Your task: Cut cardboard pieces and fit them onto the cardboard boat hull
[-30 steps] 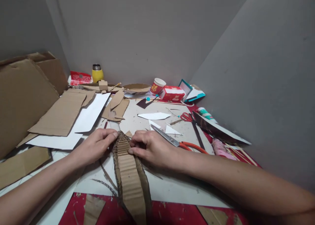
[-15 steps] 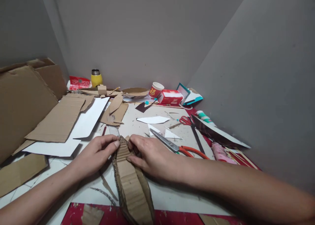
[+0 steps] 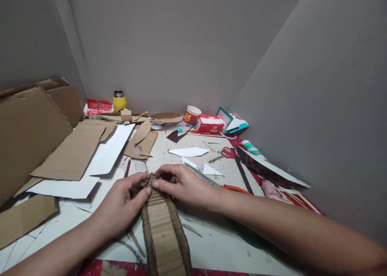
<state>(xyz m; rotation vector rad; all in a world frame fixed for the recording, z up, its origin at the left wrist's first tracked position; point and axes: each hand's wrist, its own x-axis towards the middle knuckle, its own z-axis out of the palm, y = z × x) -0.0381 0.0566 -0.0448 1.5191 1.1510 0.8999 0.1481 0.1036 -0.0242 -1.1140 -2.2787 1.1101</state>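
Observation:
A long cardboard piece [image 3: 166, 235] with ragged, layered edges and a lighter ridged strip down its middle runs from the front edge of the view up to my hands. Its far end narrows to a tip. My left hand [image 3: 128, 197] pinches the left side near that tip, thumb on top. On the other side, my right hand [image 3: 181, 185] grips the tip, its thumb pressing the upper face and its fingers curled beyond. The undersides of both grips are hidden. Orange-handled scissors [image 3: 236, 188] lie partly behind my right wrist.
Cardboard sheets [image 3: 71, 151] and white paper [image 3: 113, 147] are piled at left, beside a large cardboard box [image 3: 27, 127]. Along the back stand a yellow jar [image 3: 119, 102], a red paper cup [image 3: 191, 115] and a red box [image 3: 210, 124]. Red-handled scissors [image 3: 227, 152] lie at right.
My right hand has shifted forward to the tip, its thumb now on the upper face. My left hand stays at the left edge. The camera view has tilted up slightly.

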